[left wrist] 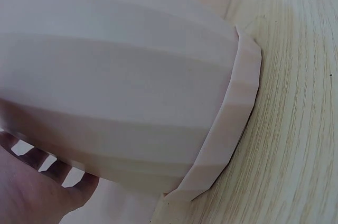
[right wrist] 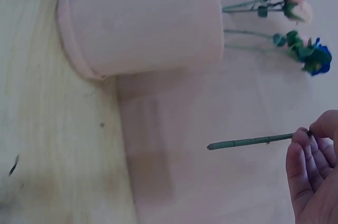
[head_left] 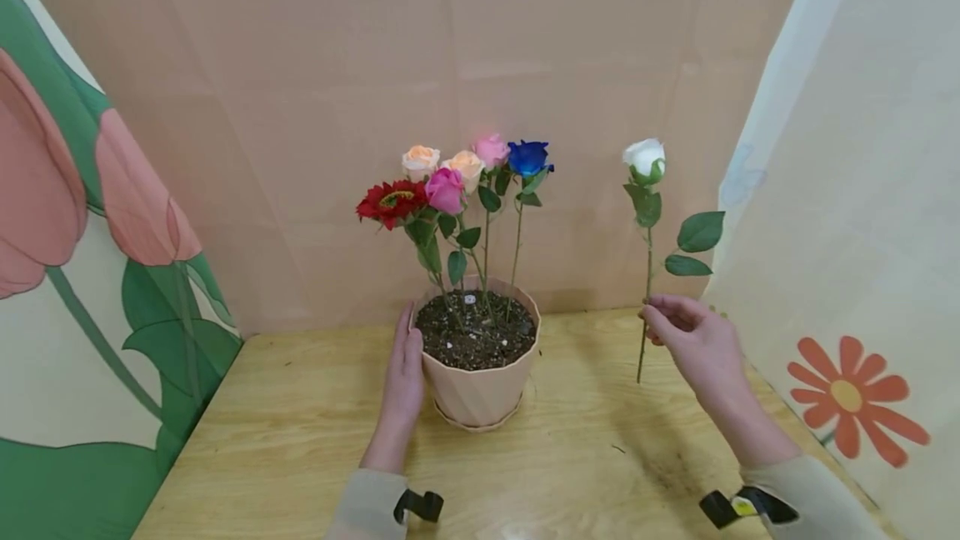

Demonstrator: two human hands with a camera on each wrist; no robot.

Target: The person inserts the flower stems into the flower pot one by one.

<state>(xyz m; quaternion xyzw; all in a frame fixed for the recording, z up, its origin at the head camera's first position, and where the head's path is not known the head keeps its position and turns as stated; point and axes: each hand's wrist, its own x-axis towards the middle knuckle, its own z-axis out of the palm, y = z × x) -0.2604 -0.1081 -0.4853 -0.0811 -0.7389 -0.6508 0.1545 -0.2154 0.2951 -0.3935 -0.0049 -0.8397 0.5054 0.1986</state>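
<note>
A pale pink flower pot full of dark soil stands on the wooden table. From the soil rise a red flower, a magenta rose, two peach roses, a pink rose and a blue rose. My left hand rests against the pot's left side, its fingers fairly straight along the wall. To the right of the pot, my right hand pinches the stem of a white rose between thumb and fingers. That rose is upright; its bare lower stem shows below the fingers.
Under the pot lies a matching saucer. A plain pinkish backdrop closes off the rear, with flower-printed panels on the left and right. Small dark bits lie on the table. Two green leaves stick out right of the white rose's stem.
</note>
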